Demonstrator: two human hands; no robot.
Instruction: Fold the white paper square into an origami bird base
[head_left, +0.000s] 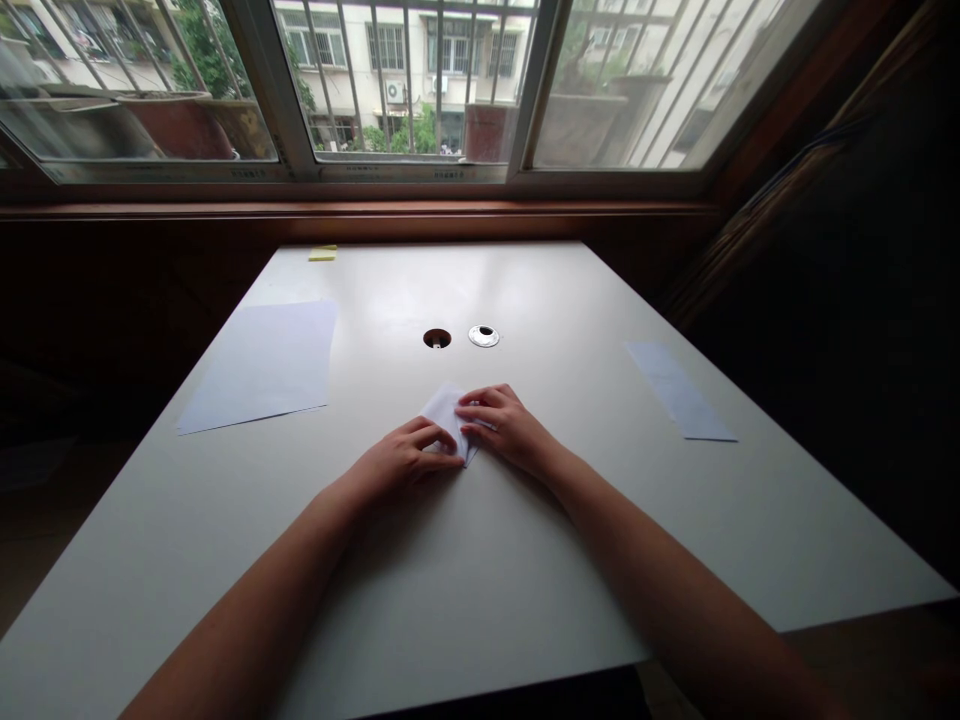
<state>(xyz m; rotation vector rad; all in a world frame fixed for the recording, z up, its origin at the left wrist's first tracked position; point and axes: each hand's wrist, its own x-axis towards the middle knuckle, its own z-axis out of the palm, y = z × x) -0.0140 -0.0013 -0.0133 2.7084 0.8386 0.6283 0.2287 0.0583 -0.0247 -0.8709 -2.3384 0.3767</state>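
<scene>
A small folded piece of white paper (444,404) lies on the white table, between my two hands. My left hand (409,452) is at its left and near side, with thumb and fingers closed on the paper close to its pointed near corner. From the right, my right hand (504,425) presses its bent fingers onto the paper's right part. The fingers cover much of the sheet, so its full folded shape is hidden.
The white table (420,600) carries a large white sheet (270,360) at left and a narrow paper strip (679,390) at right. Beyond the hands are a round hole (437,339) and a metal ring (484,336). Yellow sticky notes (322,254) lie by the far edge, below a window.
</scene>
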